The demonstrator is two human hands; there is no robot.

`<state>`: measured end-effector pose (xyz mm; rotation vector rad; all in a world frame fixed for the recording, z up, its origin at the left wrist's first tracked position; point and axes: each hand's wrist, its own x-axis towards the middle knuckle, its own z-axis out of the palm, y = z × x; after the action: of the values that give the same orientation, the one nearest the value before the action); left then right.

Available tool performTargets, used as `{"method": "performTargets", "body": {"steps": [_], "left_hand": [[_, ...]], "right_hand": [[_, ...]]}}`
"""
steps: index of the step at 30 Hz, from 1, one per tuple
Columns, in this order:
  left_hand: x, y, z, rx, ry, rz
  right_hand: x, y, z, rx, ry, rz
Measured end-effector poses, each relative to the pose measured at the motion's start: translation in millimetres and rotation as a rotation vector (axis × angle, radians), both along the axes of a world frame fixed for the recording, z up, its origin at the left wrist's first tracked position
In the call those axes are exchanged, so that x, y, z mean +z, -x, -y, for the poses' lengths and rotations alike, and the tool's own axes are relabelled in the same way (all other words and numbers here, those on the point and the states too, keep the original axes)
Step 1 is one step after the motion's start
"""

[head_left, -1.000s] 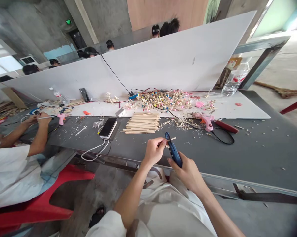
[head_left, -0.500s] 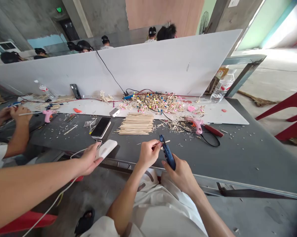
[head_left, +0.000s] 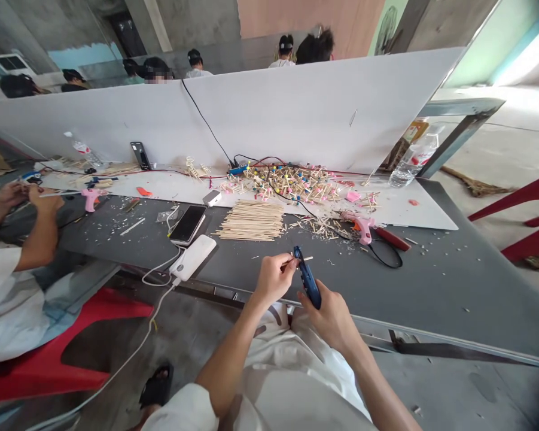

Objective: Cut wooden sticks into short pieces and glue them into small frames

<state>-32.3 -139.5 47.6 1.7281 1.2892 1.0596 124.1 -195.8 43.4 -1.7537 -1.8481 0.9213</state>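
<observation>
My left hand (head_left: pixel 274 276) pinches a short thin wooden stick (head_left: pixel 307 258) near the table's front edge. My right hand (head_left: pixel 331 311) is wrapped round a dark blue hand tool (head_left: pixel 309 282), whose upper end meets the stick beside my left fingertips. Whether its jaws are closed on the stick is too small to tell. Behind my left hand lies a flat row of pale wooden sticks (head_left: pixel 251 220). Short cut pieces (head_left: pixel 320 227) are scattered to the right of the row. A heap of sticks with coloured ends (head_left: pixel 291 182) sits behind, along the white board.
A pink glue gun (head_left: pixel 364 230) and red-handled tool (head_left: pixel 392 239) lie at right. Left are a phone (head_left: pixel 187 224), a white power bank (head_left: pixel 194 257) with a cable hanging off the edge, and a small white box (head_left: pixel 212 198). A co-worker's hands (head_left: pixel 45 200) are far left.
Another person's arm, which held the white power bank, is gone from view; the power bank now rests on the table. The view has shifted slightly. My hands keep nearly the same pose.
</observation>
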Motion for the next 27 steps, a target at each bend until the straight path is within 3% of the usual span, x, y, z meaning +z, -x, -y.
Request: {"method": "performTargets", "body": {"steps": [8,17,22,27], "left_hand": [[-10.2,-1.9,-6.9,0.015,0.027,-0.017],[-36.5,-13.9,-41.3,0.003,0.079,0.001],[-35.4,-13.7,-43.0,-0.015,0.102,0.008],[-26.5,-11.0,-34.0,-0.032,0.162,0.080]], "right_hand": [[-6.6,-1.9,-6.4,-0.007,0.003,0.000],[-23.9,-6.6,-29.6,-0.083,0.049,0.109],[-24.9,-5.7,-29.3,-0.100,0.038,0.100],[-14.0,-7.6,-19.6,-0.083,0.038,0.031]]}}
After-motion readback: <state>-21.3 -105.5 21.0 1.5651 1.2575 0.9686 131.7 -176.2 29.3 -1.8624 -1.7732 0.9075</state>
